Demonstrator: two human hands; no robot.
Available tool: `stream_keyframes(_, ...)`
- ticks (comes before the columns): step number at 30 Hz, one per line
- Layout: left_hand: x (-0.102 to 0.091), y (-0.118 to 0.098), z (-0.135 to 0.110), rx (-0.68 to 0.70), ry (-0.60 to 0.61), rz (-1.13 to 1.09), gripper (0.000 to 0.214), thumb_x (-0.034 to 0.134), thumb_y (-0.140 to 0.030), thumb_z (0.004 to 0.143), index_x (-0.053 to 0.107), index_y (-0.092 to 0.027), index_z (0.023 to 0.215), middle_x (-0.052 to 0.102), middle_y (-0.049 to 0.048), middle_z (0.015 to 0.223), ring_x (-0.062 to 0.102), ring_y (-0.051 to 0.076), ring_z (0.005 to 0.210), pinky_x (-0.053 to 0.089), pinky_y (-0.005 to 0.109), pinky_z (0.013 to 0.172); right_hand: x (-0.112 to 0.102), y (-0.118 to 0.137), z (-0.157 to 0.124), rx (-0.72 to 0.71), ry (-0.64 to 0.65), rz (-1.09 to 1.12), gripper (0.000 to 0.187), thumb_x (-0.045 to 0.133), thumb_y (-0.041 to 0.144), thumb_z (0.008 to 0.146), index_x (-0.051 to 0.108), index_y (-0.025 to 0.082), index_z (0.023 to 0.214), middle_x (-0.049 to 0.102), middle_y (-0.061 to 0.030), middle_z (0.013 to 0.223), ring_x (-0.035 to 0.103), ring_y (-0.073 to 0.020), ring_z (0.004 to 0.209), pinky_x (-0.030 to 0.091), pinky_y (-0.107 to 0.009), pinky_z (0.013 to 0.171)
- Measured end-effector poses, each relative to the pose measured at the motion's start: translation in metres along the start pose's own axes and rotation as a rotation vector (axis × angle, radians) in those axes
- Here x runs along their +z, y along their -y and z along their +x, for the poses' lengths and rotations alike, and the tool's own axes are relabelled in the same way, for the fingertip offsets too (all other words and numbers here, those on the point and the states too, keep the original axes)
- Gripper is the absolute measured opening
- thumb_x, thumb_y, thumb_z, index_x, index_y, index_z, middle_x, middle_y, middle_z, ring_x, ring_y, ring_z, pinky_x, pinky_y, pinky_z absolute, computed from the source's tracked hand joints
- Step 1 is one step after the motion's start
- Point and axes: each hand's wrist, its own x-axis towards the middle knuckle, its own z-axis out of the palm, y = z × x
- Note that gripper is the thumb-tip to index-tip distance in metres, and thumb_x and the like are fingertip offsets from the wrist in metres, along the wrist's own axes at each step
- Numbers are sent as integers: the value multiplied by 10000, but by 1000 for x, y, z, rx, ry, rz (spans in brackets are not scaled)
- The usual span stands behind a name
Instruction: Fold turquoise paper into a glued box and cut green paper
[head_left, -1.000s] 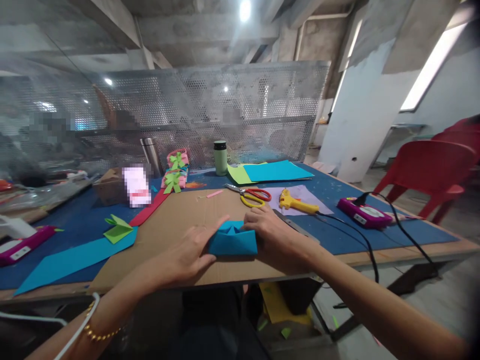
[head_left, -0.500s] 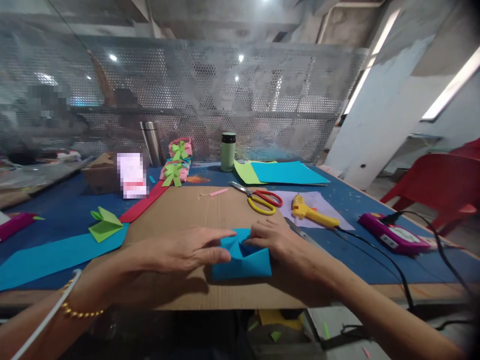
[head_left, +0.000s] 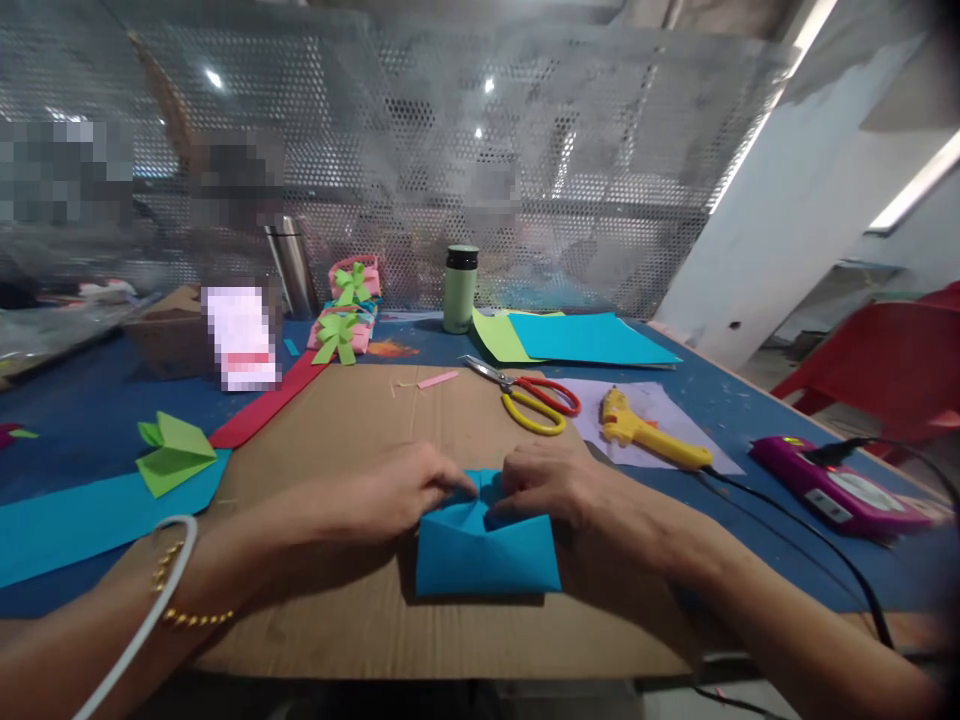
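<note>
A piece of folded blue paper (head_left: pixel 486 562) lies on a brown cardboard sheet (head_left: pixel 360 620), its wide front flap facing me and a pocket behind it. My left hand (head_left: pixel 405 487) is closed at the paper's upper left part, its curled fingers on the fold near the middle. Against the upper right part, my right hand (head_left: pixel 553 485) is closed too, with bent fingers at the pocket's opening. Both hands cover the paper's back corners, and some fingertips are hidden.
Scissors (head_left: pixel 517 390) with red and yellow handles lie beyond the paper. A yellow glue gun (head_left: pixel 652 435) rests on lilac paper, its cord trailing right. Farther back stand a green bottle (head_left: pixel 459 295) and several paper sheets (head_left: pixel 592 338). Green folded paper (head_left: pixel 176 452) is at left.
My left hand's fingers, stretched out before, are now curled onto the paper. The front flap shows flatter and fuller, and the view has shifted.
</note>
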Motion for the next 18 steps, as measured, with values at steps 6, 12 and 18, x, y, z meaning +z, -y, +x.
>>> stream_keyframes(6,-4,-10,-2,-80,130,3,320,480,-253,954,744,-291,1132,762,23,1089,695,221,960,510,306,846,3,5,-9,58,-105,126,393,526,23,846,692,238,1130,686,-75,1076,635,-193,949,497,-307,792)
stream_keyframes(12,-9,-13,-7,-184,194,113,258,434,-314,991,641,-230,1120,715,43,1065,646,195,932,477,298,826,7,4,-9,142,-311,-35,315,444,89,938,615,218,1169,703,-61,994,655,-177,895,517,-293,769)
stream_keyframes(18,-8,-13,-8,-264,201,153,231,405,-337,986,605,-224,1016,685,32,981,614,193,878,446,299,759,-16,-16,-47,370,-641,-468,245,454,125,954,632,183,1114,707,-76,993,674,-194,866,511,-302,760)
